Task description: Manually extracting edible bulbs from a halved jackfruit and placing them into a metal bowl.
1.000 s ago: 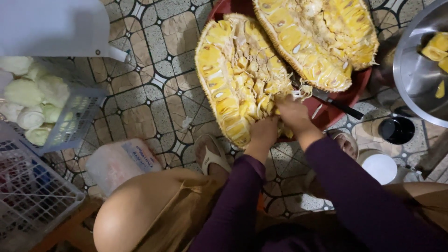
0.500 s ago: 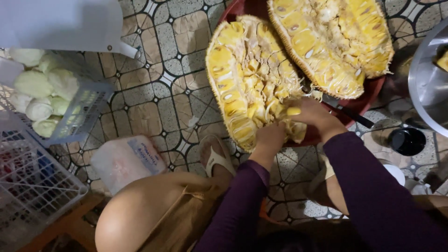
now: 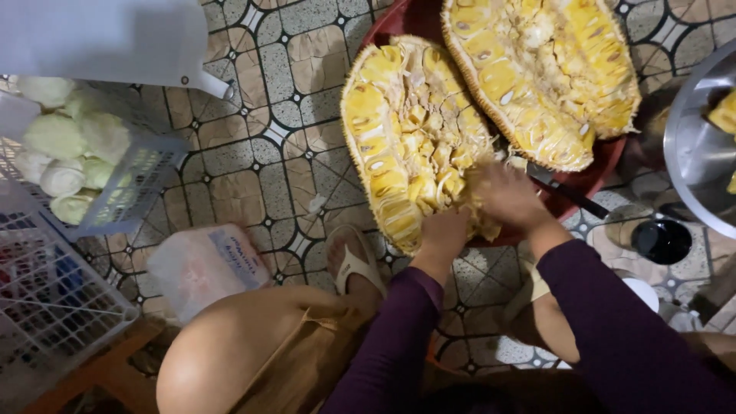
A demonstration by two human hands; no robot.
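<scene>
We see long dark purple sleeves reaching down to both wrists. Tan shorts cover the thigh, and a pale sandal is on the foot.

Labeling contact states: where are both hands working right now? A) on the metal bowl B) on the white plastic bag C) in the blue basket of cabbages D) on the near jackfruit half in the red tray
D: the left hand and the right hand both press into the lower end of the near jackfruit half lying in the red tray, well away from basket, bowl and bag.
</scene>
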